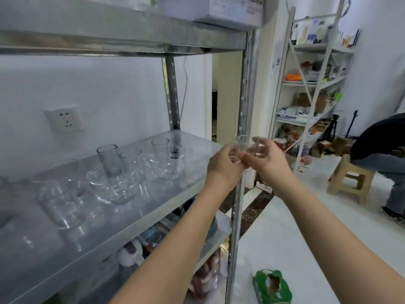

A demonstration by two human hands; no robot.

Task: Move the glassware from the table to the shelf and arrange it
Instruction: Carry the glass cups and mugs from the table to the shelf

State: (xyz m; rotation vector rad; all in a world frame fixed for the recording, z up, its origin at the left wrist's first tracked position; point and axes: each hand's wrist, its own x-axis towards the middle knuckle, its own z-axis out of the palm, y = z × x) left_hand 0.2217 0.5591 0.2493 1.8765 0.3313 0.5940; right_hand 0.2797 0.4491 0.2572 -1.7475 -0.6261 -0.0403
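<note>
Both my hands hold clear glassware point(246, 148) in the air at the right end of the metal shelf point(166, 200), just in front of its corner post. My left hand point(225, 163) grips it from the left and my right hand point(268, 159) from the right; the piece is blurred, so its shape is hard to tell. On the shelf stand a tumbler point(109, 160) inside a glass bowl point(116, 185), a printed glass point(169, 161), and a wide beaker point(62, 202) at the left.
The steel corner post point(240, 172) runs right behind my hands. An upper shelf point(122, 38) hangs overhead. A second rack point(311, 95) full of clutter stands at the back right. A person sits on a wooden stool point(350, 178). A green package point(272, 287) lies on the floor.
</note>
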